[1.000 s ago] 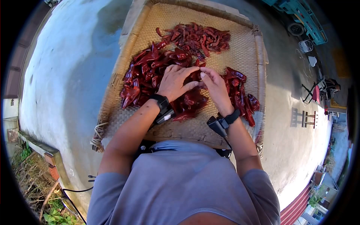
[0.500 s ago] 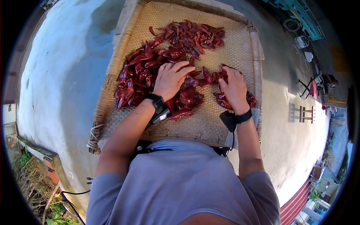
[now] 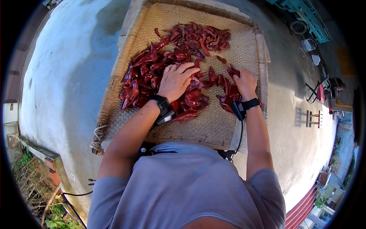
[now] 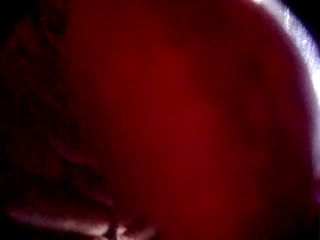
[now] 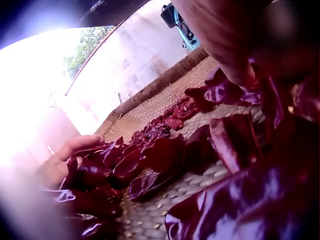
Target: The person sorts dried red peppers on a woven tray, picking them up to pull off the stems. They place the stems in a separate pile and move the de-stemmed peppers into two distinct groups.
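Glossy dark-red chili peppers [image 3: 146, 59] lie heaped on a woven tray [image 3: 190, 131]. My left hand [image 3: 175, 81] rests on the right side of this heap, fingers loosely extended over the peppers. Near the tray's right edge, my right hand [image 3: 247, 82] has its fingers curled and pinches a red chili pepper [image 3: 231, 71] between thumb and fingers. Under and beside that hand lies a smaller group of peppers [image 3: 227, 100]. In the right wrist view, a large shiny pepper [image 5: 240, 205] fills the lower right corner. Blurred red covers most of the left wrist view.
Wrinkled, duller chilies [image 3: 202, 38] are spread at the tray's far end. One small chili [image 3: 221, 59] lies apart between the groups. A raised rim [image 3: 263, 53] borders the tray. A small stool [image 3: 313, 119] and a teal vehicle [image 3: 310, 19] stand on the concrete to the right.
My right hand has moved right, from beside the left hand to the tray's right side, and its fingers have curled. A lone chili now shows above the gap. My left hand stays on the heap.
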The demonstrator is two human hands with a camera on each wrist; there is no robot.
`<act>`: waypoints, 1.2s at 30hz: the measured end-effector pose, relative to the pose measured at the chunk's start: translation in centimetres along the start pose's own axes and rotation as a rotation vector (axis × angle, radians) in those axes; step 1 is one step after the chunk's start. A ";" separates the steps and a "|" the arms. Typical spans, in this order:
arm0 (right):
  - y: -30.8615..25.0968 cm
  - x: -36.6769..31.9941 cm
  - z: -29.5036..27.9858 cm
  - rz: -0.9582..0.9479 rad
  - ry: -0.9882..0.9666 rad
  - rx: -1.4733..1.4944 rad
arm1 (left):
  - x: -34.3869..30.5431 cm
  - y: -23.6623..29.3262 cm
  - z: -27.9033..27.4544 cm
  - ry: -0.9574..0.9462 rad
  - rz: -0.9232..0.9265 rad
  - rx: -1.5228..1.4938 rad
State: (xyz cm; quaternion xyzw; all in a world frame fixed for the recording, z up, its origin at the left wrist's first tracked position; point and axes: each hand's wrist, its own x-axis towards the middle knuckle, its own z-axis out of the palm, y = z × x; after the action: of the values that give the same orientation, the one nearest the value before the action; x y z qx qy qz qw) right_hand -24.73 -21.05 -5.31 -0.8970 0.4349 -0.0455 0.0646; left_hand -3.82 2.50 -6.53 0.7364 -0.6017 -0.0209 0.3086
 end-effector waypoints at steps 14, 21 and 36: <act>-9.2 -3.8 1.5 -0.049 -0.065 0.984 | 0.0 0.2 -0.3 0.021 0.010 -0.017; -11.2 -5.1 -1.8 0.044 0.074 1.057 | -0.1 0.0 -0.2 0.012 0.000 -0.006; -6.8 0.5 1.2 -0.069 0.181 0.052 | -0.4 -0.5 0.1 0.026 0.095 -0.032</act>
State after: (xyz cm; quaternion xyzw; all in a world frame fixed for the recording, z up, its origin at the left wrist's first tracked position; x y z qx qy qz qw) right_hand -18.98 -17.16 -5.42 -0.9018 0.4064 -0.1397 0.0467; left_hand -3.53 2.87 -6.96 0.7022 -0.6315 -0.0061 0.3287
